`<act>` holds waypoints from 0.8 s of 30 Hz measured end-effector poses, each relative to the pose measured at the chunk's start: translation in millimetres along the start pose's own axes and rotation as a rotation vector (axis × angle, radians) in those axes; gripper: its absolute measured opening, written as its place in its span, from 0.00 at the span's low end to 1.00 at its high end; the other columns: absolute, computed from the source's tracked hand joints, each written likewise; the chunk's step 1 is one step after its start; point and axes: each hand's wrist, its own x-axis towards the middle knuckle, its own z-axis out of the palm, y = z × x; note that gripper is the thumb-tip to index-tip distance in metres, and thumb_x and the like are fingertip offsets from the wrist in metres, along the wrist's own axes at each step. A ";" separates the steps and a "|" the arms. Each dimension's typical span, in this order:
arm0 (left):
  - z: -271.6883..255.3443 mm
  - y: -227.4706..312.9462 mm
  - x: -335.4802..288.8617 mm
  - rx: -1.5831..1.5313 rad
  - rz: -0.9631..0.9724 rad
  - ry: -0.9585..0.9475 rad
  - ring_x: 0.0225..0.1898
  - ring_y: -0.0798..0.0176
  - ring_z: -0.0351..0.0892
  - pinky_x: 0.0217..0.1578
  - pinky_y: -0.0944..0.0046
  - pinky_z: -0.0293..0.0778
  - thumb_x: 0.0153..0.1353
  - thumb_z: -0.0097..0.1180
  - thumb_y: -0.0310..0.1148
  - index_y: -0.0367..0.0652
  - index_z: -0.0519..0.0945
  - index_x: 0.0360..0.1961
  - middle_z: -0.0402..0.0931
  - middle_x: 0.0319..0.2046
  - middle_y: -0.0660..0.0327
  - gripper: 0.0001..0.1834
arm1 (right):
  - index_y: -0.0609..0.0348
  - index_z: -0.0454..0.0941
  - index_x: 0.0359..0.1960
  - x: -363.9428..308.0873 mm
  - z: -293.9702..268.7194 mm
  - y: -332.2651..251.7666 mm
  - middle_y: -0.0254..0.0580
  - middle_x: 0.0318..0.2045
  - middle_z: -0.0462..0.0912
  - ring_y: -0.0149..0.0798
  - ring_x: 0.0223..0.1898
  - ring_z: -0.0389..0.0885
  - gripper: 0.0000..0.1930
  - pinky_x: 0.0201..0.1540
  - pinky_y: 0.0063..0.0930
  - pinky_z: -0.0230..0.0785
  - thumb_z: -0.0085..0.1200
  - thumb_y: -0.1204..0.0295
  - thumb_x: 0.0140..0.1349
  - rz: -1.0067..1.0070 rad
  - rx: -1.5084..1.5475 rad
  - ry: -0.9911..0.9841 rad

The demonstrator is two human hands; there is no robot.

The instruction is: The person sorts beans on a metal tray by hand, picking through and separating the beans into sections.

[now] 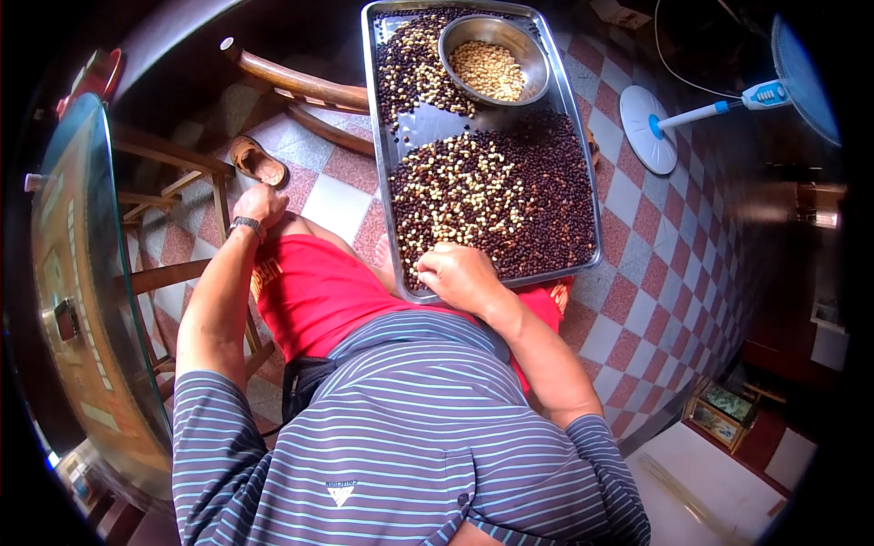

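Note:
A large metal tray [428,127] lies before me, its near end over my lap. Dark brown-red beans [560,209] cover much of it, with pale beans [473,177] mixed among them. At its far right stands a round metal bowl [539,80] holding pale beans only. My right hand [458,276] is over the tray's near edge, fingertips pinched together at the beans; what is between them is too small to make out. My left hand [261,206] rests by my left knee, away from the tray, fingers curled with nothing seen in them.
A glass-topped table [86,273] with wooden legs stands on my left. Beyond it are a curved wooden chair part [300,82] and a brown slipper [259,162] on the checkered floor. A white and blue fan [651,132] stands at the far right, a framed box [724,409] at the lower right.

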 end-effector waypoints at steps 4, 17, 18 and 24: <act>1.9 -1.1 0.8 -0.002 0.004 0.001 0.49 0.39 0.81 0.51 0.48 0.77 0.59 0.55 0.49 0.32 0.84 0.40 0.81 0.44 0.38 0.26 | 0.53 0.83 0.30 -0.6 1.6 -0.1 0.42 0.28 0.82 0.49 0.32 0.83 0.05 0.34 0.42 0.76 0.60 0.67 0.58 0.005 -0.049 -0.001; 6.9 -2.8 6.2 -0.009 -0.018 -0.002 0.50 0.40 0.81 0.52 0.48 0.76 0.59 0.55 0.50 0.32 0.84 0.41 0.81 0.45 0.38 0.27 | 0.58 0.82 0.34 -7.3 -31.6 5.9 0.26 0.24 0.77 0.19 0.25 0.72 0.04 0.24 0.15 0.62 0.56 0.73 0.63 0.473 1.311 -0.127; 5.9 -2.9 6.0 -0.007 -0.019 -0.001 0.50 0.40 0.81 0.52 0.48 0.76 0.59 0.55 0.50 0.32 0.84 0.41 0.81 0.45 0.38 0.27 | 0.59 0.82 0.32 -3.8 -20.7 5.3 0.26 0.23 0.78 0.19 0.25 0.72 0.04 0.24 0.16 0.62 0.57 0.73 0.63 0.412 1.072 -0.051; 1.4 -0.1 1.1 -0.002 -0.008 -0.023 0.50 0.39 0.81 0.52 0.49 0.76 0.59 0.54 0.50 0.32 0.84 0.42 0.80 0.45 0.38 0.27 | 0.58 0.83 0.30 2.2 6.8 -8.2 0.46 0.24 0.83 0.47 0.27 0.84 0.07 0.33 0.41 0.75 0.62 0.68 0.57 0.298 0.304 0.031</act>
